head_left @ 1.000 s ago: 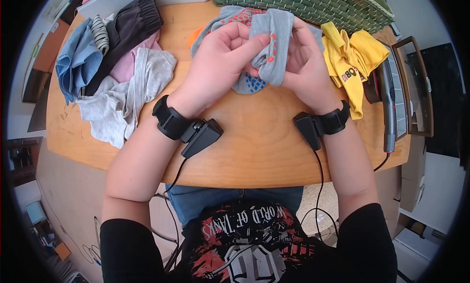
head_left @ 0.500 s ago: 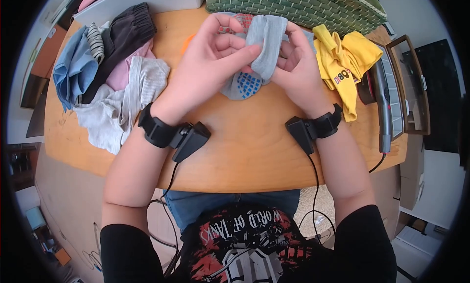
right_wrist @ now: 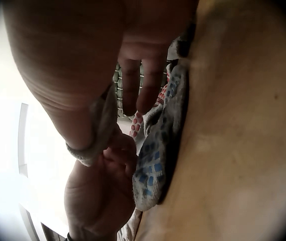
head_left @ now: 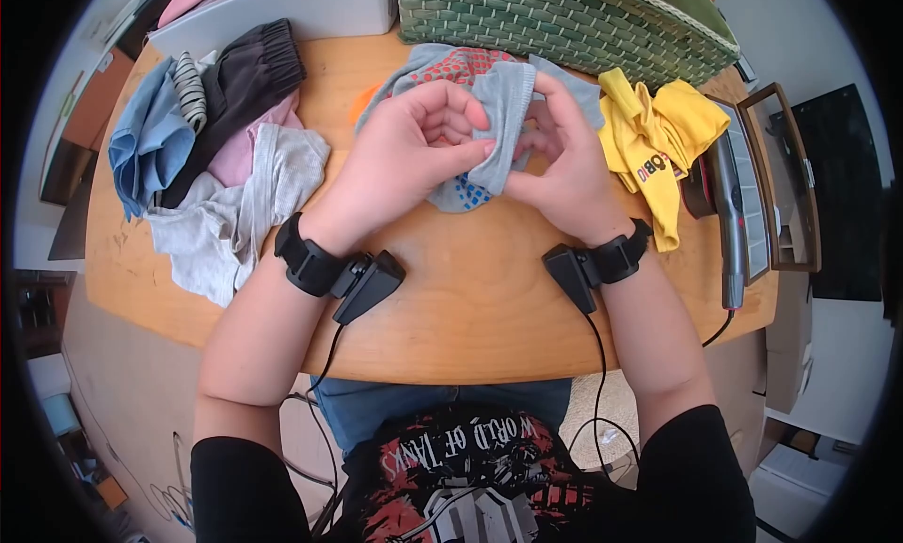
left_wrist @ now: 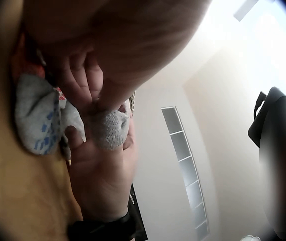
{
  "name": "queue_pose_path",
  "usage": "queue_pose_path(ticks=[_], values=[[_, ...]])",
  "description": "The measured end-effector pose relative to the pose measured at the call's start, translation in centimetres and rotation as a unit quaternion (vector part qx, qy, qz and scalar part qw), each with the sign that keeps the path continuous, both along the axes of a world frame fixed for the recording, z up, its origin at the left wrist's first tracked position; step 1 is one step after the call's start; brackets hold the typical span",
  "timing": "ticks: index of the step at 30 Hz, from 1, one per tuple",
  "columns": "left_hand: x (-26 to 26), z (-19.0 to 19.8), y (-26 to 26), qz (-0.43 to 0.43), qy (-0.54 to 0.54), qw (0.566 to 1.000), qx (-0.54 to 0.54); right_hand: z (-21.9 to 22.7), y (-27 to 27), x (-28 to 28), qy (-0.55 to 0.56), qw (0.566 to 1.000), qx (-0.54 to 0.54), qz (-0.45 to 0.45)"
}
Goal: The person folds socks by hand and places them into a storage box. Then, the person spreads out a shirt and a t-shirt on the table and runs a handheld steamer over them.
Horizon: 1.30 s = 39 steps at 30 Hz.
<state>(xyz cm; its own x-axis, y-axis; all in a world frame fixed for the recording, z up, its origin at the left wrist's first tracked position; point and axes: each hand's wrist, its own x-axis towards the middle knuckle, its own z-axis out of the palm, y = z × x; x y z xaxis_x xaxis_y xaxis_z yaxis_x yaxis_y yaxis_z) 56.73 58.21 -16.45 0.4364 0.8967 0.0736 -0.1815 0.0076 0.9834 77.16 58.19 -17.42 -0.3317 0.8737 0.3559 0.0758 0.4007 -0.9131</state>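
Both hands hold a grey sock [head_left: 506, 110] by its ribbed cuff, above the far middle of the table. My left hand [head_left: 400, 148] pinches the cuff's left side between thumb and fingers. On its right side, my right hand [head_left: 572, 167] holds the cuff with the thumb below and fingers at the far edge. The left wrist view shows the cuff [left_wrist: 110, 131] bunched between the two hands. Beneath them lie more grey socks, one with red dots [head_left: 461, 66] and one with blue dots [head_left: 461, 195]. The right wrist view shows the blue-dotted sock [right_wrist: 150, 173] lying on the tabletop.
Folded clothes, including a light grey garment [head_left: 212, 228] and dark trousers [head_left: 249, 78], lie at the left. A yellow garment [head_left: 663, 134] and a corded styling tool [head_left: 732, 223] are at the right. Behind stand a green woven basket [head_left: 555, 26] and a white box [head_left: 282, 16].
The held sock has turned: red dots on its near face gave way to plain grey ribbing. Both hands keep hold of it, their fingers shifting along the cuff. The head view has also shifted slightly.
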Motion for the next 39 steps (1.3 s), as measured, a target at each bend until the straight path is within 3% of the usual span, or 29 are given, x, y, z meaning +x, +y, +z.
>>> queue_pose_path(ticks=[5, 7, 14, 16, 22, 39], values=[[-0.1, -0.6, 0.3, 0.008, 0.029, 1.000, 0.009, 0.2, -0.1, -0.1, -0.007, 1.000, 0.017, 0.008], [0.0, -1.5, 0.4, -0.002, 0.038, 0.999, 0.028, 0.3, -0.4, 0.0, -0.097, 0.995, 0.011, 0.003], [-0.8, 0.4, 0.2, -0.027, 0.022, 0.998, 0.045, 0.7, -0.4, 0.2, -0.071, 0.997, -0.013, 0.000], [-0.8, 0.1, 0.5, -0.021, -0.051, 0.998, -0.003, 0.4, -0.2, 0.3, -0.047, 0.999, -0.006, 0.004], [-0.6, 1.2, 0.3, 0.019, -0.049, 0.992, -0.112, 0.2, -0.5, -0.1, -0.012, 0.999, 0.032, 0.022], [-0.4, 0.8, -0.2, 0.007, -0.014, 0.997, -0.075, 0.8, -0.8, -0.4, -0.082, 0.993, 0.082, 0.038]])
